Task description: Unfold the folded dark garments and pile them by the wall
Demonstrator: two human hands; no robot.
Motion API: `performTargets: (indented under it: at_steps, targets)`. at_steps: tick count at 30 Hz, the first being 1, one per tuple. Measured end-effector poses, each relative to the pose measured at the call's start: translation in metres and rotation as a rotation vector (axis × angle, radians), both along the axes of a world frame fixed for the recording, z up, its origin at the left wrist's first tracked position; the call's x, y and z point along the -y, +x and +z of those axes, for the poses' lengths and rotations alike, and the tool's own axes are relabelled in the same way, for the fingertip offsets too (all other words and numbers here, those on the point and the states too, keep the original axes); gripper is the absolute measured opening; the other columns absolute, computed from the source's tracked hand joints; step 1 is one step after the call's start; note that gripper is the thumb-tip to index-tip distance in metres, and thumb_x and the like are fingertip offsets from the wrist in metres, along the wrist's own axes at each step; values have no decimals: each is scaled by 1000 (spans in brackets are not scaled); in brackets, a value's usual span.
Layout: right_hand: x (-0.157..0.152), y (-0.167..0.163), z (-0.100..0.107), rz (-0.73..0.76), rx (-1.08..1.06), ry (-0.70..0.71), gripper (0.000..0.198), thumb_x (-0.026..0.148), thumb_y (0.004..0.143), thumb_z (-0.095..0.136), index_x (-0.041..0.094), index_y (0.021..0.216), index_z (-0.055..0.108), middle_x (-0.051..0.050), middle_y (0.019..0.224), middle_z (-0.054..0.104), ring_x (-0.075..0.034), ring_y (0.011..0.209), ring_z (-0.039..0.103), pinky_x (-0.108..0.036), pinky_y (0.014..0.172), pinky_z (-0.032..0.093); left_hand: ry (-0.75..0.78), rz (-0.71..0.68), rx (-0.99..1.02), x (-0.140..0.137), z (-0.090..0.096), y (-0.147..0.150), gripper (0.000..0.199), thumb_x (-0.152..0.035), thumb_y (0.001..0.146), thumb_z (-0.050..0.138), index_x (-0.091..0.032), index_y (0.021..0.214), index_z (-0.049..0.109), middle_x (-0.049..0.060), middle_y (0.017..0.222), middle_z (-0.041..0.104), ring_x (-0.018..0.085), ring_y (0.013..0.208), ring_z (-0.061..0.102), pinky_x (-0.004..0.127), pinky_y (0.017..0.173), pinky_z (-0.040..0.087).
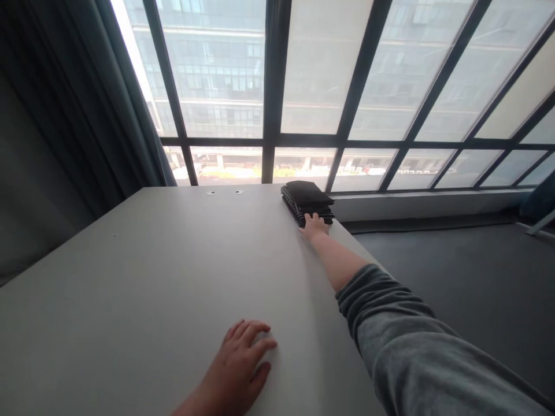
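Toward the far right corner of the white table [186, 277] lies a stack of folded black cloths [306, 195], some with thin white lines along the layered edges. My right hand [315, 226] reaches out to the near side of this stack, its spread fingertips touching the lower layers. The thumb side rests close to the tabletop, and I cannot make out a firm grip. Low in the view, my left hand [245, 358] lies on the table with fingers apart and slightly bent, holding nothing.
Large dark-framed windows [272, 75] stand beyond the table. A dark curtain [125, 104] hangs at the left. Two white round fittings [239, 192] sit near the table's far edge. Grey floor [455, 277] lies to the right, below the tabletop.
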State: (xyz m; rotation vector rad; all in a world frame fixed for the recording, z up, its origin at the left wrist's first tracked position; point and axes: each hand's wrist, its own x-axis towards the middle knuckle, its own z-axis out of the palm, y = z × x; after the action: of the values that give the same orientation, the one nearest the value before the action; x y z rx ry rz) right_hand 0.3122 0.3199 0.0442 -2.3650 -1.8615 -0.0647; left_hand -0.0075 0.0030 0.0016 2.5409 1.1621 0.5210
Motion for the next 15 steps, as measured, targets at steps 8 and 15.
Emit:
performTargets:
  at_steps: [8, 15]
  targets:
    - [-57, -8, -22, 37, 126, -72, 47, 27, 109, 43, 12, 152, 49, -28, 141, 53, -31, 121, 66, -41, 101, 50, -71, -80, -62, -8, -2, -12, 60, -12, 79, 64, -33, 135, 64, 6, 150, 63, 29, 142, 57, 59, 125, 39]
    - [-54, 1, -7, 188, 164, -106, 31, 22, 106, 52, 13, 131, 68, -21, 130, 66, -28, 119, 66, -36, 100, 48, -105, -65, -97, -7, 3, -10, 62, -10, 78, 64, -33, 135, 64, 5, 151, 62, 28, 144, 55, 60, 126, 38]
